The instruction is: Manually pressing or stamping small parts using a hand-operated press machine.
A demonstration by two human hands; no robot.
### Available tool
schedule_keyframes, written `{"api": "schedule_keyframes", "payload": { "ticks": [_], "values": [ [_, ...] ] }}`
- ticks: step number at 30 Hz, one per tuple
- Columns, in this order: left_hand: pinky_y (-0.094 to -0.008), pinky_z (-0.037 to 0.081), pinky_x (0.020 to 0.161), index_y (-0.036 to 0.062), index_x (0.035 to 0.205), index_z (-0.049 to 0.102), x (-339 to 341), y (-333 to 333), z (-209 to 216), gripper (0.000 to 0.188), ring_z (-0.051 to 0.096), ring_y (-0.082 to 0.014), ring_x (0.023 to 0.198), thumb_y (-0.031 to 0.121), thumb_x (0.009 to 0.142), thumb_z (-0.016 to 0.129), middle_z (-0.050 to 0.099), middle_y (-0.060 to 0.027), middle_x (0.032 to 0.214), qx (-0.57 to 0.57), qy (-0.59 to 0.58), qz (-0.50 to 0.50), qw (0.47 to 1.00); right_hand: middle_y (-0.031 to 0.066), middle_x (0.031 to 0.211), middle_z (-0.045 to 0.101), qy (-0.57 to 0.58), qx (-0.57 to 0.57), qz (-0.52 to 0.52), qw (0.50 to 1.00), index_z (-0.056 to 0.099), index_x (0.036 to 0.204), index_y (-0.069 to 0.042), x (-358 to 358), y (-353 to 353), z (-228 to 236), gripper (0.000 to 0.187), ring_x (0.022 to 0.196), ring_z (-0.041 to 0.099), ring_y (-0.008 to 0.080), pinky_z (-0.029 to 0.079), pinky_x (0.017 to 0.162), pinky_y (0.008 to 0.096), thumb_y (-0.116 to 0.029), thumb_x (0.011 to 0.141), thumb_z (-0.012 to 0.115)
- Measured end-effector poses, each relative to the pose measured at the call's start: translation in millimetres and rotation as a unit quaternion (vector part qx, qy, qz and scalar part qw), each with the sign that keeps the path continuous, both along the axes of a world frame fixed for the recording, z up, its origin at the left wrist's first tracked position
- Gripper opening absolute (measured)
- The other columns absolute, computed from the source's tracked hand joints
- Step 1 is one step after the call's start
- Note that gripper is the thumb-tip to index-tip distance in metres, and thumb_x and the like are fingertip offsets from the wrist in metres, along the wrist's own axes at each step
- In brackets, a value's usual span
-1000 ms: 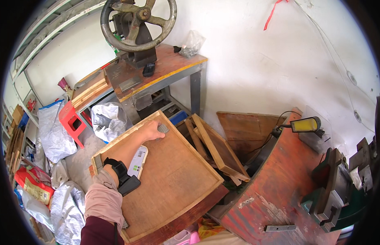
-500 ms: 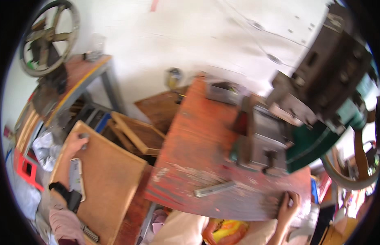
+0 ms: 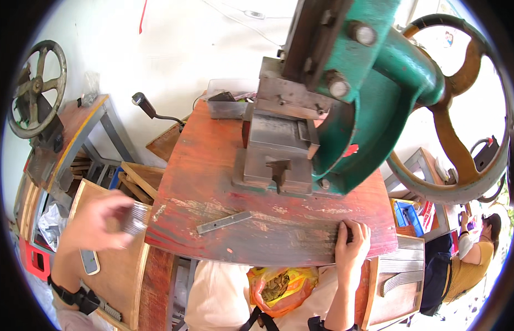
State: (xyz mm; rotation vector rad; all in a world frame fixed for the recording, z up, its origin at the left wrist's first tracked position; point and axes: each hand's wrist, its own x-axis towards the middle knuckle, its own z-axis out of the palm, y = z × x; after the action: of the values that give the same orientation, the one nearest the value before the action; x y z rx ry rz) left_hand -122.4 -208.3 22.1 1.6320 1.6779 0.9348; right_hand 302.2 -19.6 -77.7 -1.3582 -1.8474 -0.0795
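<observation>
My left hand (image 3: 102, 223), slightly blurred, is closed on a small stack of thin metal strips (image 3: 136, 218), lifted over the right edge of a shallow wooden tray (image 3: 116, 281). A phone (image 3: 90, 261) lies in that tray beneath the hand, with a row of ridged metal pieces (image 3: 110, 310) near my forearm. On the front edge of the red worn worktable (image 3: 290, 229) rests my right hand (image 3: 353, 244), fingers curled; what they hold, if anything, is hidden. Between the hands a flat metal bar (image 3: 224, 222) lies on the table. Behind it stands a green press (image 3: 373, 132) with a steel die block (image 3: 279, 165).
The press's large handwheel (image 3: 461, 190) reaches out at the right. A clear plastic box (image 3: 229, 107) sits at the table's back. Right of my knee, another wooden tray (image 3: 398, 298) holds rows of metal strips (image 3: 401, 256). A yellow-orange bag (image 3: 282, 289) lies in my lap. A person (image 3: 478, 262) sits far right.
My left hand has risen from the left tray and moved toward the table with the metal strips in it. The view has swung right. My right hand stays at the table edge.
</observation>
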Motion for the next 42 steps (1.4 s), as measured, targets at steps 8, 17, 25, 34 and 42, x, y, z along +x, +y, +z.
{"api": "schedule_keyframes", "payload": {
  "ticks": [8,17,25,34,42],
  "values": [
    [-0.0391,0.047,0.086,-0.0087,0.11,0.054,172.0,112.3,-33.9,0.052,0.054,-0.0331,0.098,0.022,0.071,0.072,0.055,-0.0195,0.102,0.13,0.243,-0.253,0.927,0.0193,0.118,0.052,0.089,-0.139,0.288,0.943,0.055,0.118,-0.001,-8.4,-31.9,32.3,0.048,0.108,0.051,0.0365,0.044,0.094,0.0397,-0.013,0.075,0.074],
    [-0.0416,0.041,0.096,-0.0125,0.129,0.037,193.1,124.3,-55.5,0.07,0.05,-0.0384,0.107,0.023,0.078,0.07,0.05,-0.0274,0.117,0.113,0.242,-0.194,0.944,0.0234,0.123,0.047,-0.016,-0.192,0.422,0.886,0.034,0.138,0.002,-24.8,-6.3,25.6,0.069,0.114,0.045,0.0402,0.037,0.099,0.0443,-0.007,0.078,0.067],
    [-0.0404,0.041,0.094,-0.0015,0.135,0.036,196.1,110.8,-71.9,0.071,0.046,-0.0339,0.107,0.013,0.076,0.073,0.053,-0.0186,0.114,0.122,0.116,-0.116,0.979,0.0166,0.124,0.054,0.279,-0.317,0.389,0.819,0.04,0.133,0.002,-32.6,-8.0,12.9,0.051,0.114,0.052,0.0263,0.041,0.097,0.0356,-0.007,0.088,0.062],
    [-0.0399,0.043,0.091,-0.0001,0.133,0.039,195.6,115.3,-78.3,0.071,0.047,-0.0329,0.105,0.012,0.073,0.075,0.053,-0.0174,0.111,0.138,0.091,-0.104,0.981,0.0144,0.121,0.054,0.693,-0.37,0.368,0.496,0.049,0.121,0.0,-69.7,-21.5,7.8,0.035,0.124,0.044,0.0247,0.024,0.111,0.038,-0.026,0.1,0.041],
    [-0.0394,0.044,0.091,-0.0003,0.133,0.039,192.7,115.1,-78.6,0.07,0.048,-0.033,0.105,0.012,0.073,0.075,0.053,-0.018,0.113,0.131,0.07,-0.104,0.983,0.0174,0.128,0.049,0.618,-0.411,0.408,0.532,0.045,0.124,0.001,-59.5,-12.2,11.8,0.033,0.127,0.041,0.0268,0.022,0.113,0.0387,-0.012,0.095,0.048]
  ]
}}
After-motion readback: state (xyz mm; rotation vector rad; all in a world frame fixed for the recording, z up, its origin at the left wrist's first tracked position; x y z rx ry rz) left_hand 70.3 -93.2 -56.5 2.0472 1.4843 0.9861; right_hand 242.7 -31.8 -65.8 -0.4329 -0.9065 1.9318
